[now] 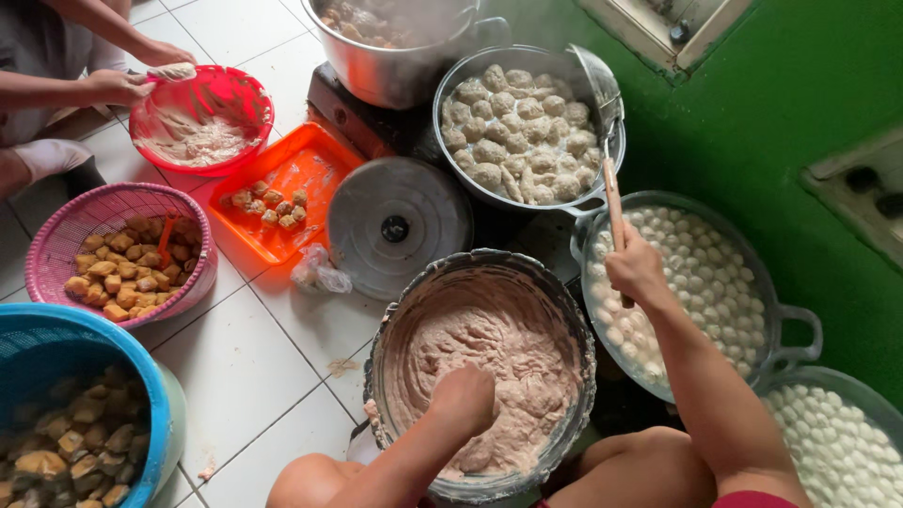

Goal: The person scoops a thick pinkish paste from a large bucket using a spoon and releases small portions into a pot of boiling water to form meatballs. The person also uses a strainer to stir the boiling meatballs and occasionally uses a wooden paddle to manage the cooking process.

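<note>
Two hands are at work around the big basin of pinkish meat paste (489, 367): the left hand (466, 395) is sunk in the paste at the basin's near side, fingers curled together in it. Beyond the basin's far-right rim, the right hand (635, 268) is clamped on a wooden-handled ladle (611, 198), whose long axis runs up and away over the pan of white balls (790, 325) to the pot of cooked dumplings (517, 127) on the tiled floor (254, 357).

free: white floor tiles (254, 367) | blocked: paste basin (484, 362), pot lid (397, 226)
</note>
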